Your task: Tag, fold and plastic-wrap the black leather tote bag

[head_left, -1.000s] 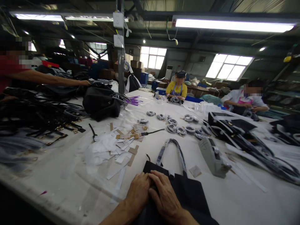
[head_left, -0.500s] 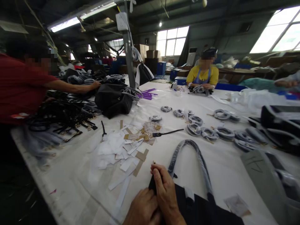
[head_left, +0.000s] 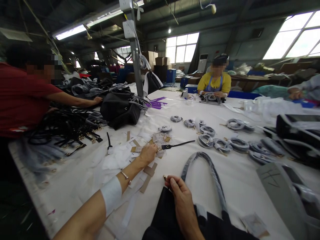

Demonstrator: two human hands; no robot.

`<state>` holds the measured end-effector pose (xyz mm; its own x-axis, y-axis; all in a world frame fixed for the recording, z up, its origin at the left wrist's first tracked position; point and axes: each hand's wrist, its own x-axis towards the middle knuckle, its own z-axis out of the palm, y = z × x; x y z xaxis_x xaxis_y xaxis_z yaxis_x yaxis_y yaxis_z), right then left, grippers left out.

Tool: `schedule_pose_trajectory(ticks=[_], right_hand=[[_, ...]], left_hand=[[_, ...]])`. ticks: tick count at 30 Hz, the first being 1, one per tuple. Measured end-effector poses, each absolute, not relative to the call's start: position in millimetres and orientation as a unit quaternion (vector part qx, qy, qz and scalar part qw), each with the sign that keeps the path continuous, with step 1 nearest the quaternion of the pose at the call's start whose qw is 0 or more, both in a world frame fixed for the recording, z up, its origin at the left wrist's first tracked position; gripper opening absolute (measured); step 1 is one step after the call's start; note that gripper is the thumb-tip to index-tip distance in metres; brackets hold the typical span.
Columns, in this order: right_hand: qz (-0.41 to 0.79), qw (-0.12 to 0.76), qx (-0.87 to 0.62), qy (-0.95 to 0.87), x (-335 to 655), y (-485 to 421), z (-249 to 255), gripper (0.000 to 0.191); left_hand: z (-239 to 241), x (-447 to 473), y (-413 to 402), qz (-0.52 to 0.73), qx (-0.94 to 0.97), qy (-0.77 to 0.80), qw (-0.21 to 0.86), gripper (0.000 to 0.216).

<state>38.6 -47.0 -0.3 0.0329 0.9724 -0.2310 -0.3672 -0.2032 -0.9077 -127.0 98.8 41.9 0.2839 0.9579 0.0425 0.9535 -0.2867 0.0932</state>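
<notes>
The black bag at the near edge of the tabletop is cut off by the lower picture edge, and its top edge is partly covered by the right hand. What is pinched in the right hand's grip is too small to be identified; only a small metallic glint is seen. The fingertips of the left hand are hidden among the paper scraps, so any contents of its grip cannot be told. The grey object at the right edge of the tabletop is blurred and cropped. The strap pile at the left edge is smeared by motion.
</notes>
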Motion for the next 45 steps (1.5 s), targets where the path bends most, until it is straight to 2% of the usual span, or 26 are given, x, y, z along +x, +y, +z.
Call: schedule_pose_trajectory(ticks=[5,13,15,18,20,24,29,35,39,45], right_hand=[[0.677,0.593,-0.406,-0.162,39,-44,7,0.039],[0.713,0.608,-0.343,-0.062,48,-39,11,0.036],[0.713,0.607,-0.345,-0.061,48,-39,11,0.036],[0.712,0.605,-0.352,-0.062,47,-38,12,0.038],[0.710,0.604,-0.357,-0.062,47,-38,12,0.040],[0.707,0.604,-0.362,-0.064,47,-38,12,0.040],[0.713,0.602,-0.353,-0.069,48,-38,12,0.038],[0.712,0.605,-0.350,-0.063,46,-38,12,0.041],[0.710,0.605,-0.355,-0.060,45,-37,13,0.045],[0.698,0.607,-0.373,-0.071,42,-38,12,0.052]], left_hand=[[36,-125,112,0.017,0.789,0.614,0.006,0.019],[66,-167,105,0.042,0.750,0.660,-0.014,0.035],[73,-171,91,0.055,0.758,0.650,0.015,0.032],[74,-166,67,0.042,0.791,0.600,0.114,0.016],[69,-158,55,0.032,0.797,0.580,0.165,0.015],[54,-142,51,0.039,0.757,0.630,0.168,0.023],[41,-134,64,0.046,0.726,0.648,0.228,0.017],[41,-144,73,0.163,0.696,0.609,0.343,0.015],[55,-149,77,0.285,0.662,0.550,0.422,0.037],[72,-144,75,0.369,0.639,0.474,0.481,0.033]])
